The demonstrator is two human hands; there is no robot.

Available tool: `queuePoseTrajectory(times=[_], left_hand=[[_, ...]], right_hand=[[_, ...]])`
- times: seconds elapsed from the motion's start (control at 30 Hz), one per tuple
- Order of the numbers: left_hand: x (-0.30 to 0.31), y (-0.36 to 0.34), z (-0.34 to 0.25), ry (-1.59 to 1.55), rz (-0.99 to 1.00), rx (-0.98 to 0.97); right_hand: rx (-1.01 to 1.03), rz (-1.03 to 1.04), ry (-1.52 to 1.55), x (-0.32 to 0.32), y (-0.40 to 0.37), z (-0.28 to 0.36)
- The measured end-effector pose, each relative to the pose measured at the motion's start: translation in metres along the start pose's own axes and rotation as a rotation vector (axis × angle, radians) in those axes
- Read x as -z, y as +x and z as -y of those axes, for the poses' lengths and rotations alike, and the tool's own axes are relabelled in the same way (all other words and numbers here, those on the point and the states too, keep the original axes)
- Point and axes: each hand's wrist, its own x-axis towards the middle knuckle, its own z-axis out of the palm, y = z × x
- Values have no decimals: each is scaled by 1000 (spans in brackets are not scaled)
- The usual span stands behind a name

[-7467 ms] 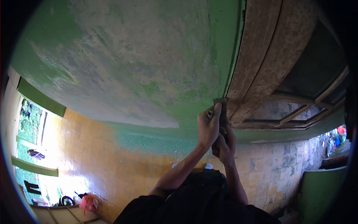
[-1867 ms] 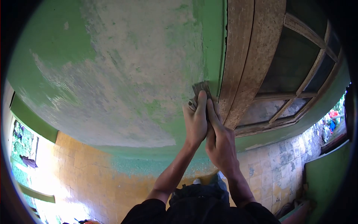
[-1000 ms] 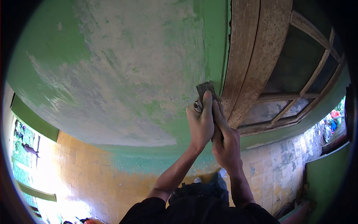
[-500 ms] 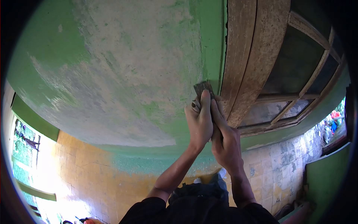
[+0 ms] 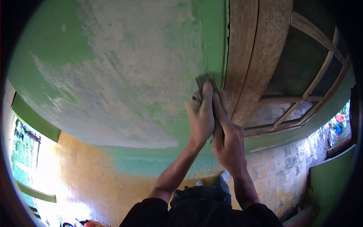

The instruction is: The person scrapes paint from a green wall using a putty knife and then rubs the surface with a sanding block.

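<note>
The left hand (image 5: 200, 117) and right hand (image 5: 227, 142) are clasped together around what seems, through the blur, to be a flat dark metal scraper (image 5: 204, 80). Its blade is pressed to the patchy green painted wall (image 5: 113, 75), just beside the weathered brown wooden window frame (image 5: 245, 56). So close to that edge, a skid under two-handed pressure could gouge the wood or drag knuckles across the rough plaster.

Pressing scraper (image 5: 204, 80) on wall (image 5: 132, 56), just left of window frame (image 5: 245, 56), with left hand (image 5: 200, 119) touching right hand (image 5: 228, 142) below it.
</note>
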Motion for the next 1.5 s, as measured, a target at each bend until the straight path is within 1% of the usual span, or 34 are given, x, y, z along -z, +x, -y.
queuePoseTrajectory(times=[0.03,0.1,0.2,0.3,0.4,0.5,0.6,0.63,0.77,0.87,0.93,1.13,1.23,1.33,1.5], left_hand=[[3,-2,5,-36,1,27],[6,-11,16,-114,10,91],[2,-9,8,-152,21,93],[2,-10,13,-175,-5,111],[7,-8,14,-143,22,92],[3,11,-2,-54,40,-34],[1,-5,0,-160,36,73],[4,-12,8,-162,-1,127],[5,-7,12,-134,33,74],[7,-10,15,-124,31,72],[6,-11,11,-125,33,76],[5,-8,11,-154,25,95],[10,-5,16,-51,48,58],[-1,0,-1,-133,55,57],[0,-4,8,-141,29,75]], right_hand=[[14,-8,-5,-1,-3,-1],[-32,33,-28,-2,-8,-3],[-66,45,-29,-1,-6,0],[-83,30,-42,-4,-12,2],[-47,-7,-47,-8,-6,0],[-82,18,-38,-1,6,8],[-112,48,-30,-2,-2,5],[-102,36,-35,-3,-4,3],[-55,5,-50,-6,-9,0],[-84,19,-57,-6,-12,2],[-22,-15,-72,-9,-13,-3],[-63,4,-69,-8,-9,-1],[-64,7,-52,-8,-9,-2],[-35,-14,-33,-4,1,5],[-55,6,-28,-4,-3,2]])
